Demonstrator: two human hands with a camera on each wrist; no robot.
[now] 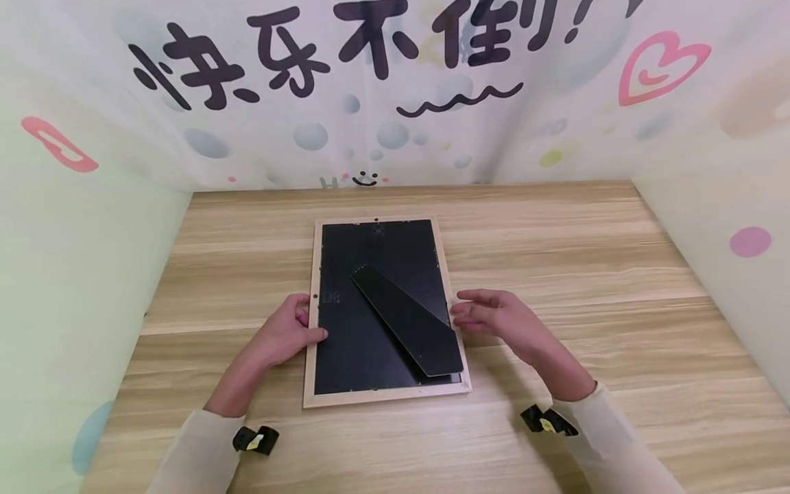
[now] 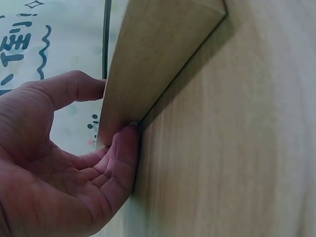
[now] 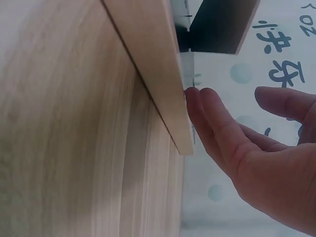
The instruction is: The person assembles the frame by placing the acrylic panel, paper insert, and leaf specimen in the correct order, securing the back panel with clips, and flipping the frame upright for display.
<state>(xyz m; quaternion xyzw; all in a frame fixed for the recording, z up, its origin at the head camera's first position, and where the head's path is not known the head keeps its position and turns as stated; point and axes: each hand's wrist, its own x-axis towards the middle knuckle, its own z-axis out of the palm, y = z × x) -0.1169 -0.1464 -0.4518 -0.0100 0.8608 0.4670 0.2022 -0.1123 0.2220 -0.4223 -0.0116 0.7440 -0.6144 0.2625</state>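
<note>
A picture frame (image 1: 387, 396) with a pale wooden border and black backing lies face down on the table. Its black easel stand (image 1: 407, 322) slants across the back, with the lower end raised over the bottom right corner. My left hand (image 1: 286, 334) grips the left side, thumb over the border and fingertips against the outer wall; in the left wrist view the left hand (image 2: 74, 163) has its fingers low, where frame meets table. Beside the right border is my right hand (image 1: 494, 315), fingers loosely extended. The right wrist view shows that hand (image 3: 256, 153) with fingertips at the frame's side.
The wood-grain table (image 1: 555, 240) reaches back to a printed white curtain (image 1: 278, 137) with large characters. Pale walls (image 1: 697, 171) close in both sides. Black straps with yellow tags (image 1: 256, 440) sit at both wrists.
</note>
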